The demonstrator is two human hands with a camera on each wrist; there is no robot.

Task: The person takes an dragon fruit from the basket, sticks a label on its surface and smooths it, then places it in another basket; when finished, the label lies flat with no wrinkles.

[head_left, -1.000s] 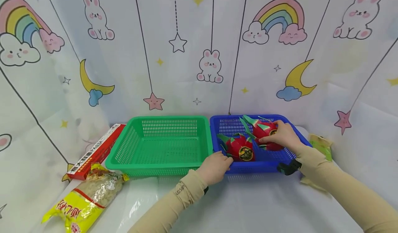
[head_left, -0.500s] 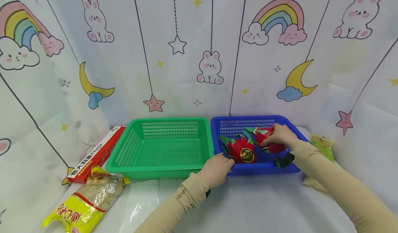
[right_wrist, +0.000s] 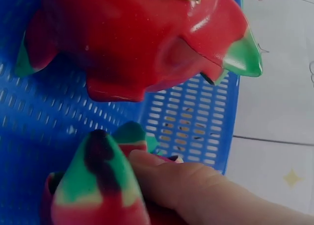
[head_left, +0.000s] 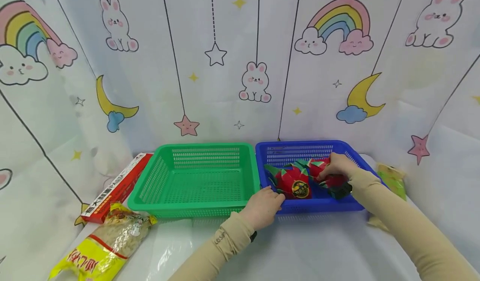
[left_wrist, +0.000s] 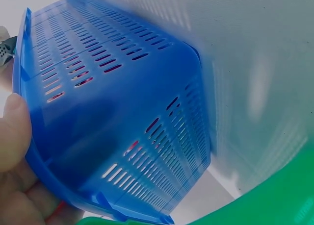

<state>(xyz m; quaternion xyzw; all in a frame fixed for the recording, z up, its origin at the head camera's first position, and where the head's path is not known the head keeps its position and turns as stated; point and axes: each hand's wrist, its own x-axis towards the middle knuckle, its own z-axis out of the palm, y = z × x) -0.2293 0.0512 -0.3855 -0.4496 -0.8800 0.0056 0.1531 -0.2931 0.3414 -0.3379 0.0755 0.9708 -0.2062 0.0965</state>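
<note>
Two red dragon fruits with green-tipped scales are in the blue plastic basket [head_left: 318, 206]. My right hand [head_left: 339, 166] holds the right dragon fruit [head_left: 316, 166] low inside the basket, fingers curled over its top. In the right wrist view my thumb [right_wrist: 181, 183] presses against that fruit's scales. The left dragon fruit [head_left: 290, 179], with a black and gold label, rests beside it. My left hand [head_left: 263, 208] grips the basket's front left corner; in the left wrist view the thumb [left_wrist: 14, 132] lies outside the rim with the fingers curled over it.
A green basket [head_left: 195, 210] stands directly left of the blue one. Further left lie a red pasta box [head_left: 116, 189] and a yellow bag of pasta [head_left: 108, 243]. A green and tan packet [head_left: 391, 179] lies right of the blue basket. A printed curtain [head_left: 225, 85] hangs behind.
My right hand has lowered the right dragon fruit from a raised, tilted position down into the blue basket. The left hand has kept its grip on the corner.
</note>
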